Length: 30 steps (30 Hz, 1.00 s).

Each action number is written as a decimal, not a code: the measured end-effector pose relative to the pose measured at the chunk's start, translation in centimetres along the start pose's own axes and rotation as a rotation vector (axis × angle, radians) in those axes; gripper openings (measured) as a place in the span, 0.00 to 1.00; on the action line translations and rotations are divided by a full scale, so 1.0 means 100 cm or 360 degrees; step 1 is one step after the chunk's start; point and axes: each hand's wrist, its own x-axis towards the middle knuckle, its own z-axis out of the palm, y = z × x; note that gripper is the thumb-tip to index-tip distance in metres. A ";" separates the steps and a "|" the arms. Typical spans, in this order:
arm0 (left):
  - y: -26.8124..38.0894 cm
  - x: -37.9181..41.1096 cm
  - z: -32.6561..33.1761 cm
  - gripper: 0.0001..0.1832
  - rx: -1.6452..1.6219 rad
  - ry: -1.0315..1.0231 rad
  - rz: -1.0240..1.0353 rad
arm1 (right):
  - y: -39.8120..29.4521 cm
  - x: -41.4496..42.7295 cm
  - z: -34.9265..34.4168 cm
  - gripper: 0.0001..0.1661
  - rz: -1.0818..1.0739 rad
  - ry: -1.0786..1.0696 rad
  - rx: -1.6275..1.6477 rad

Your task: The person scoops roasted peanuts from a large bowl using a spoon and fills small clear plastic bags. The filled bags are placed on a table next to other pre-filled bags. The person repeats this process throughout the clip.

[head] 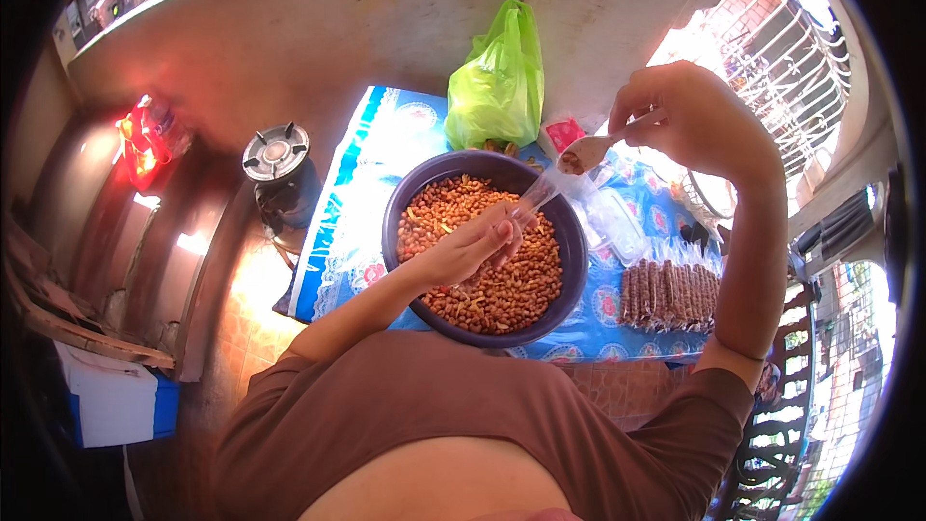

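Note:
A purple plastic basin [575, 282] holds a heap of peanuts [499, 297] mixed with pale yellowish chips. Over the basin, my left hand [481, 242] grips a narrow clear plastic bag [537, 195], its mouth tilted up to the right. My right hand [669, 112] is raised at the upper right and holds a spoon [589, 152] by the handle. The spoon's bowl, with a few peanuts in it, is at the bag's mouth; whether they touch I cannot tell. Filled narrow bags [669, 293] lie in a row right of the basin.
A green plastic bag [499, 87] stands behind the basin on the blue patterned tablecloth [351, 231]. Clear plastic packaging [618, 224] and a pink-and-white packet [563, 134] lie right of it. A small gas burner [275, 152] stands left of the table, and a red bag [141, 148] sits farther left.

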 end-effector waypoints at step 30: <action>0.030 -0.008 -0.021 0.30 0.0106 0.0421 0.0368 | 0.042 0.003 0.282 0.06 0.0220 0.0199 0.0214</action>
